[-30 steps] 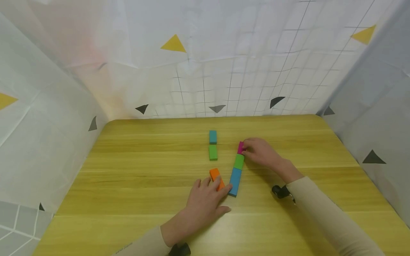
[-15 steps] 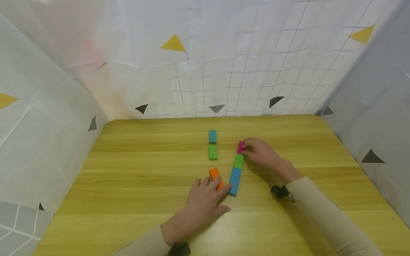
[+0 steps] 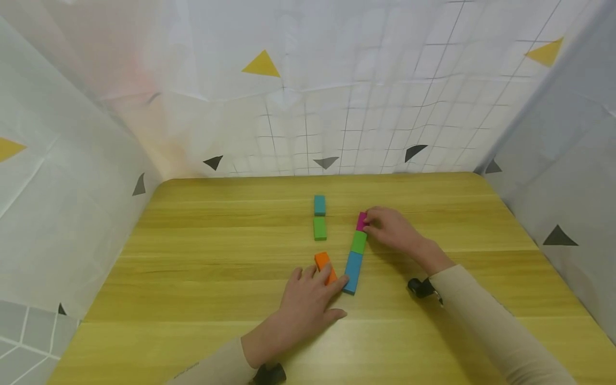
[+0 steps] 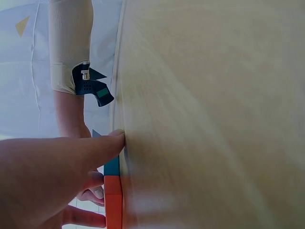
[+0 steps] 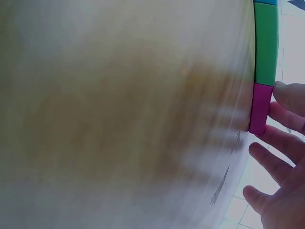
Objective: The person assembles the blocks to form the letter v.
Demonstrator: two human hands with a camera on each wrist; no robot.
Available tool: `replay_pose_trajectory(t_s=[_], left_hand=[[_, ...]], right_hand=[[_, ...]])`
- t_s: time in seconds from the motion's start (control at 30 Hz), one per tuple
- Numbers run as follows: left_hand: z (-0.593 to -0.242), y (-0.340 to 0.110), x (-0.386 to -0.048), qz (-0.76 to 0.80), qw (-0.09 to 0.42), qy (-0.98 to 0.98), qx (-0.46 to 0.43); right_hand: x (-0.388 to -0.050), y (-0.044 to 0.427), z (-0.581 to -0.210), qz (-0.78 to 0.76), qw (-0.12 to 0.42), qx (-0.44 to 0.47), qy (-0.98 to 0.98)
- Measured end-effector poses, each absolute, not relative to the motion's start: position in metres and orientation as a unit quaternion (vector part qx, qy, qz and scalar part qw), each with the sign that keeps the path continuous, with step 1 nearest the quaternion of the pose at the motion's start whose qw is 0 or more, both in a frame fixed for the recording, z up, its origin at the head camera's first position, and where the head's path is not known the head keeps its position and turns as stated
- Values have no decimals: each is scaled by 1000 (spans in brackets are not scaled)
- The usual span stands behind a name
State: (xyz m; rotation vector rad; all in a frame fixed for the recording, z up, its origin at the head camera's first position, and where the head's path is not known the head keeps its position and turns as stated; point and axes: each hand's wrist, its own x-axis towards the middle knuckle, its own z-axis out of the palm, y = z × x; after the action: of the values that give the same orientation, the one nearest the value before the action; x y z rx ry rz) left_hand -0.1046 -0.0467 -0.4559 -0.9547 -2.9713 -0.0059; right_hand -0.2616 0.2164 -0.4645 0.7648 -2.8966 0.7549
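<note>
A slanted row on the table joins a long blue block (image 3: 353, 272), a green block (image 3: 359, 242) and a magenta block (image 3: 361, 221) end to end. My right hand (image 3: 392, 229) pinches the magenta block at the row's far end between thumb and fingers, as the right wrist view also shows. Fingertips of my left hand (image 3: 308, 302) rest on an orange block (image 3: 322, 260) and on the near end of the blue block. The left hand partly covers the orange block, which lies tilted beside the row. Its thumb (image 4: 102, 145) sticks out free.
Farther back on the wooden table (image 3: 216, 240), a teal block (image 3: 320, 205) stands in line with a second green block (image 3: 320, 229). White patterned sheets (image 3: 308, 123) hang behind the table and along both sides. Each wrist wears a black camera (image 3: 421, 288).
</note>
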Motion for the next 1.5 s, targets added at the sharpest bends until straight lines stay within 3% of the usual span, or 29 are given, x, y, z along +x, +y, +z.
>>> replay_pose_trajectory(t_s=[1.5], left_hand=[[-458,-48,-109,-35,20,-953,-302]], right_hand=[[-262,216,-465,236,21,241,-941]])
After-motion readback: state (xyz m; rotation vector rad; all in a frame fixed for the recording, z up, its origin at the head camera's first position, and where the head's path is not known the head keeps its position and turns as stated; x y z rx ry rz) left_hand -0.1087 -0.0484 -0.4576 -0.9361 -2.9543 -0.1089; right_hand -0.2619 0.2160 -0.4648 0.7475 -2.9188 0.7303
